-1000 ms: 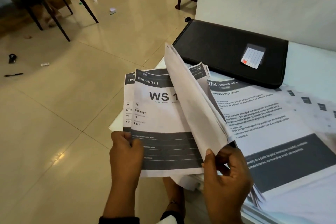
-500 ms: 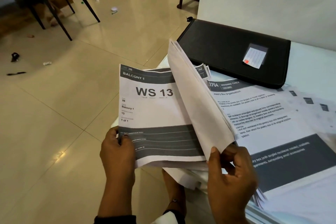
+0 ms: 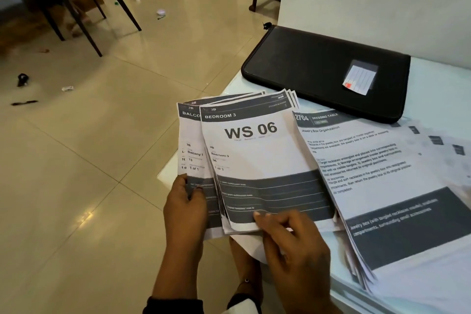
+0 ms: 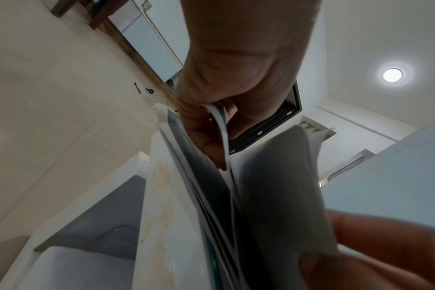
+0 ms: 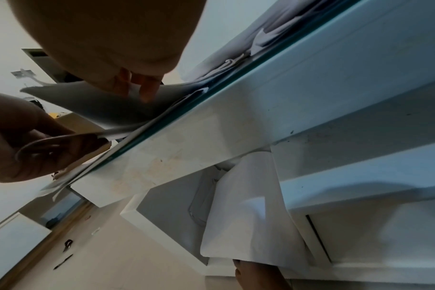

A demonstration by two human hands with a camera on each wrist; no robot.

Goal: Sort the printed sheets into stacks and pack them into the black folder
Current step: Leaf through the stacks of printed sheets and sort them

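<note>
White table | your left hand is pinching the sheets | your right hand is gripping their lower edge | black folder is lying closed beyond

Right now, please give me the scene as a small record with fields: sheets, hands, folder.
top sheet in hand: WS 06 sheet, headed Bedroom 3
sheet behind it: Balcony 1 sheet, mostly covered
left hand: grips the sheets' lower left edge
right hand: pinches the lower edge of the bundle
black folder: closed, on the table
loose sheets: spread on the table
</note>
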